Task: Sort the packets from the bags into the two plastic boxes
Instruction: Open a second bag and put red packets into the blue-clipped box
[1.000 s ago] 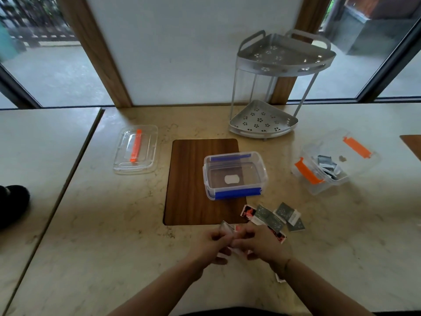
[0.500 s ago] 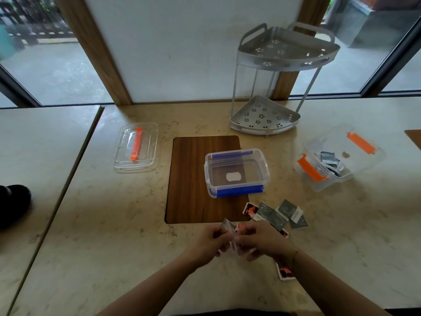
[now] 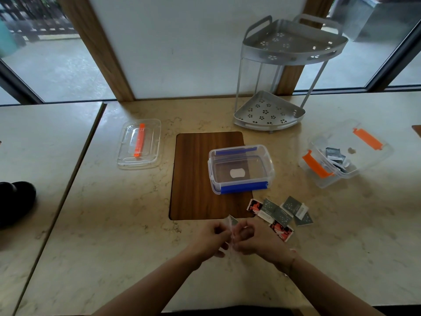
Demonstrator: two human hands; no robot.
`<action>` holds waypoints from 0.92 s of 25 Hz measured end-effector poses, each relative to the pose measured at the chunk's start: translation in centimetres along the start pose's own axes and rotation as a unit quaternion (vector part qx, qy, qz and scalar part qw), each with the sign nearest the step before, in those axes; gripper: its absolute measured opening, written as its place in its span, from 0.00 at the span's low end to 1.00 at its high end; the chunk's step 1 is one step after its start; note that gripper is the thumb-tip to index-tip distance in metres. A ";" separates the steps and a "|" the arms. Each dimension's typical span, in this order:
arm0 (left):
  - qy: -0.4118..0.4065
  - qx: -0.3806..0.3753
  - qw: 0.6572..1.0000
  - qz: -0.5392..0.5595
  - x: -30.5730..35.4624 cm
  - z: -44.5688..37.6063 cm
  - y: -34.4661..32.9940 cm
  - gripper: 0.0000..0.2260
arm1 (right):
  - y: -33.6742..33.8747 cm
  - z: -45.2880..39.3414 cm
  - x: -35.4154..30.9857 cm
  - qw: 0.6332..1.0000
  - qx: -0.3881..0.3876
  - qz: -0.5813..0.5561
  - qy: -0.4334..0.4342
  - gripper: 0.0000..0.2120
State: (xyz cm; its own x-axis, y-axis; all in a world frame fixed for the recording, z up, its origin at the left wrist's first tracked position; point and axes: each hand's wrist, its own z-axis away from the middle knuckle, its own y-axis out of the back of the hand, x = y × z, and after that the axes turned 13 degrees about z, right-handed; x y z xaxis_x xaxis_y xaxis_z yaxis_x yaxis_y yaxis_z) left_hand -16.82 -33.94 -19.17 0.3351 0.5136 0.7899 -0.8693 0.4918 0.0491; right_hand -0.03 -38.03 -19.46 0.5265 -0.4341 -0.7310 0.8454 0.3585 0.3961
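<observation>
Two hands (image 3: 237, 241) near scattered packets (image 3: 279, 213)

From where I stand, no writing can be made out. The grey packets (image 3: 282, 213) beside the blue-latched box (image 3: 241, 169) carry pale printed patterns and a white patch, too small and blurred to read. The white label (image 3: 237, 173) inside that box looks blank.

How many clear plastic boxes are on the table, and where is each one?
2. The blue-latched box stands on the wooden board ahead of the hands. The orange-latched box stands at the right and holds grey packets. A separate clear lid lies at the left.
</observation>
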 end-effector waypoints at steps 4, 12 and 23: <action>0.024 0.010 1.000 0.010 -0.2 -0.3 0.7 0.03 | -0.5 -0.1 0.1 0.999 0.050 0.007 -0.014 0.14; 0.037 0.024 0.998 0.055 0.4 -0.8 0.2 0.04 | 0.2 -0.6 -1.0 0.997 0.020 -0.041 -0.057 0.07; 0.051 -0.008 0.998 0.043 0.8 -2.4 0.7 0.09 | 1.4 -1.5 -0.7 0.996 -0.009 0.087 -0.017 0.09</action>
State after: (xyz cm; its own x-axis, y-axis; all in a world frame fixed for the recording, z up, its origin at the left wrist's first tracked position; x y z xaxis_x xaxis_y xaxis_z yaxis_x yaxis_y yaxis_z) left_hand -16.28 -31.55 -19.95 0.2964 0.6232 0.7238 -0.8905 0.4543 -0.0265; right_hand 0.67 -35.98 -19.20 0.6679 -0.3911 -0.6331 0.7394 0.4450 0.5052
